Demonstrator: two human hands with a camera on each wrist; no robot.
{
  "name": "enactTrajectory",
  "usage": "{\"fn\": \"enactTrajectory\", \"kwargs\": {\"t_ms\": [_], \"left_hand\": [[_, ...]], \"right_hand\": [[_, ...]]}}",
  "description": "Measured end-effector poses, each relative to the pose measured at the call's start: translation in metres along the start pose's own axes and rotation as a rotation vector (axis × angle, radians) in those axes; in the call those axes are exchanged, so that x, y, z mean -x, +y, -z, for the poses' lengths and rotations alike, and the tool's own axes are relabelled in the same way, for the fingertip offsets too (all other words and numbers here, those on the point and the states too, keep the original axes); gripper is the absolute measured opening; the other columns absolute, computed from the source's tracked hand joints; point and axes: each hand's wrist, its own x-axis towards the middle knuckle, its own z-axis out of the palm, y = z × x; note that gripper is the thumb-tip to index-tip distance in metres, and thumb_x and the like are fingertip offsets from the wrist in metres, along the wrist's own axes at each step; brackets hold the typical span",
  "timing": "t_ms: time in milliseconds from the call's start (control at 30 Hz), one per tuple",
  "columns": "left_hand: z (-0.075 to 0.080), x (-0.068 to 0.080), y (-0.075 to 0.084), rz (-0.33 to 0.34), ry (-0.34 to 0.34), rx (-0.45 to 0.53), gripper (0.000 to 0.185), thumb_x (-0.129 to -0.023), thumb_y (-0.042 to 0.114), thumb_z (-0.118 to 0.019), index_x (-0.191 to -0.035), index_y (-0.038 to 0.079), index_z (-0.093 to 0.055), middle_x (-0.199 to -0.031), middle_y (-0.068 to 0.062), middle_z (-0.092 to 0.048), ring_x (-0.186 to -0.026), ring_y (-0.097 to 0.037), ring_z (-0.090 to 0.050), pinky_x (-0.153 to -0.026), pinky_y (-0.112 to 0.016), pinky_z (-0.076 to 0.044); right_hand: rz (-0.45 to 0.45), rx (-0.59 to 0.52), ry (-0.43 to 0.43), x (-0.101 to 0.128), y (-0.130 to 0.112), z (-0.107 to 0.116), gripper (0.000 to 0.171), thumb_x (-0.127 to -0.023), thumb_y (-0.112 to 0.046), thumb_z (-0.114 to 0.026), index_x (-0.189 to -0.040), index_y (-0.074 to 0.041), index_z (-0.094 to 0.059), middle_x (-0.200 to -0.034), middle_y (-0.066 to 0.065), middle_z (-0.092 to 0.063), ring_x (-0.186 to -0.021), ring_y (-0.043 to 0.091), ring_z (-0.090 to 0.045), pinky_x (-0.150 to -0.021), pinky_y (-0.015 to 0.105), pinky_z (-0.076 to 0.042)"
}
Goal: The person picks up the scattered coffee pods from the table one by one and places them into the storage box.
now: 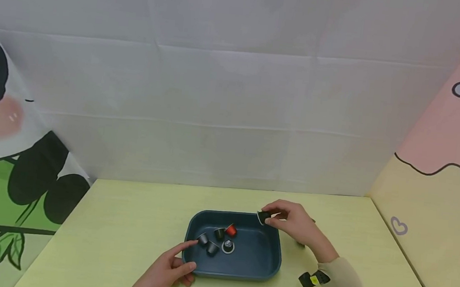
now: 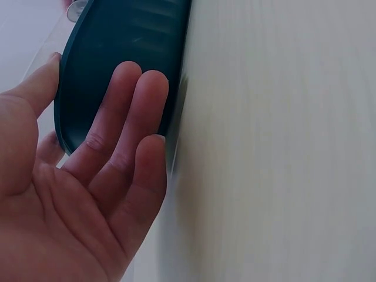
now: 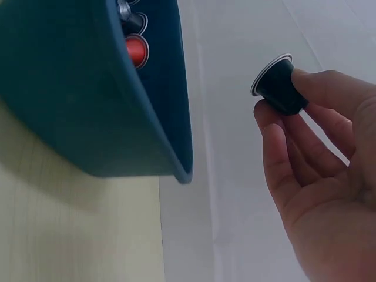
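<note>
A dark teal tray (image 1: pixel 271 251) sits on the yellow-green table and holds several small coffee capsules, among them a red capsule (image 1: pixel 231 229) and dark ones (image 1: pixel 212 248). My right hand (image 1: pixel 289 221) pinches a black capsule (image 1: pixel 263 217) between thumb and fingertips, just above the tray's far right corner; the right wrist view shows the black capsule (image 3: pixel 279 86) beside the tray wall (image 3: pixel 88 106). My left hand (image 1: pixel 172 265) rests with straight fingers against the tray's near left corner, the index finger pointing over the rim. In the left wrist view its fingers (image 2: pixel 126 126) lie flat on the tray's outer wall (image 2: pixel 117 53).
A small black and yellow object (image 1: pixel 313 279) lies on the table right of the tray, by my right forearm. White cloth walls stand behind, a panda print at the left and a pink and cream panel at the right. Bare tabletop (image 1: pixel 122 225) stretches left of the tray.
</note>
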Motion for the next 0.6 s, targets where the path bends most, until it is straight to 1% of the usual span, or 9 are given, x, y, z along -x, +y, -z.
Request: {"fn": "enactTrajectory", "kwargs": {"t_ms": [200, 367, 500, 600], "left_hand": [[-0.001, 0.001, 0.003, 0.001, 0.010, -0.011, 0.061, -0.099, 0.025, -0.064, -0.152, 0.010, -0.038, -0.079, -0.016, -0.072, -0.072, -0.032, -0.072, -0.062, -0.033, -0.054], [-0.002, 0.001, 0.005, 0.002, 0.013, -0.014, 0.061, -0.099, 0.025, -0.064, -0.152, 0.010, -0.039, -0.079, -0.016, -0.072, -0.073, -0.032, -0.072, -0.062, -0.032, -0.052], [-0.002, 0.001, 0.005, 0.000, 0.010, -0.011, 0.060, -0.100, 0.024, -0.064, -0.152, 0.010, -0.039, -0.079, -0.016, -0.072, -0.073, -0.032, -0.072, -0.060, -0.030, -0.051], [-0.002, 0.002, 0.006, -0.004, 0.009, -0.002, 0.060, -0.100, 0.023, -0.064, -0.152, 0.009, -0.038, -0.079, -0.016, -0.072, -0.073, -0.033, -0.072, -0.061, -0.031, -0.052]], "right_hand": [[-0.038, -0.059, -0.016, -0.016, 0.000, -0.008, 0.026, -0.092, -0.016, -0.074, -0.117, -0.010, -0.070, -0.114, 0.006, -0.069, -0.101, 0.023, -0.068, -0.081, 0.029, -0.055], [-0.055, -0.134, -0.024, -0.029, 0.001, -0.014, 0.028, -0.091, -0.016, -0.074, -0.118, -0.009, -0.070, -0.114, 0.007, -0.069, -0.105, 0.022, -0.067, -0.085, 0.032, -0.054], [-0.070, -0.177, -0.013, -0.038, 0.003, -0.019, 0.030, -0.092, -0.016, -0.074, -0.120, -0.006, -0.069, -0.117, 0.010, -0.068, -0.106, 0.023, -0.067, -0.087, 0.035, -0.054], [-0.082, -0.204, 0.004, -0.044, 0.004, -0.024, 0.032, -0.093, -0.016, -0.073, -0.122, -0.004, -0.068, -0.120, 0.012, -0.067, -0.107, 0.025, -0.066, -0.088, 0.038, -0.053]]}}
